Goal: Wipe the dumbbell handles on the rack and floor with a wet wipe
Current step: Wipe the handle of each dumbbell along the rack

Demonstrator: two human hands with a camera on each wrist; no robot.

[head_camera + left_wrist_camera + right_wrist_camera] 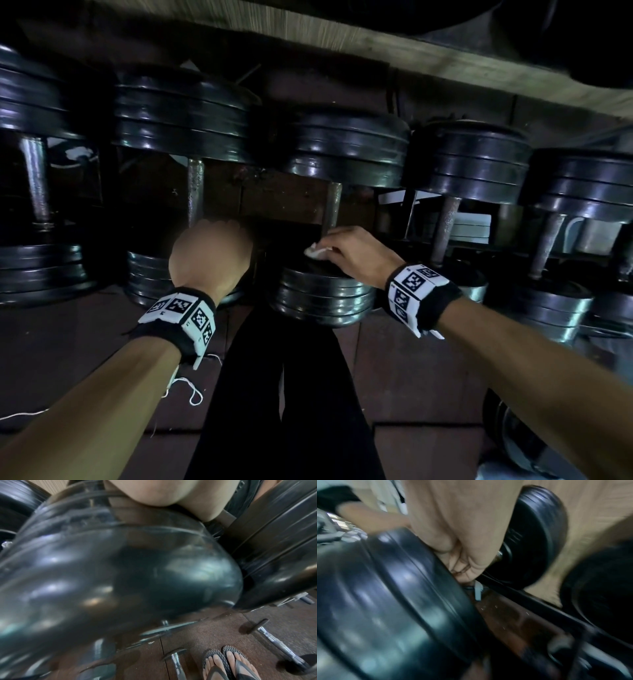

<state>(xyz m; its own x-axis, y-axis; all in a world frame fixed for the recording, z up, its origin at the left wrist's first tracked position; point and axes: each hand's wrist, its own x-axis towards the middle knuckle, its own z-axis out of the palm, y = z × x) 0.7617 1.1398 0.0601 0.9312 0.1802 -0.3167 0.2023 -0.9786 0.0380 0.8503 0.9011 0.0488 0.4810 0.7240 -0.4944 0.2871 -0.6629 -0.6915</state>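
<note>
Black plate dumbbells lie in a row on the brown floor, their steel handles pointing away from me. My left hand [210,255] is curled in a fist at the near end of the second dumbbell's handle [196,186]; its fingers are hidden. In the left wrist view the palm [154,494] sits above that dumbbell's near plates [120,574]. My right hand [346,245] pinches a white wet wipe [317,251] against the near end of the middle dumbbell's handle [333,205], just above its near plates [320,298]. A strip of the wipe [478,591] pokes out below the curled fingers [462,555].
More dumbbells flank these on the left [37,178] and right [445,226]. A wooden rack beam [376,58] runs overhead. My black trouser legs [291,394] and sandalled feet [228,662] are close behind, with small chrome dumbbells [178,661] on the floor nearby.
</note>
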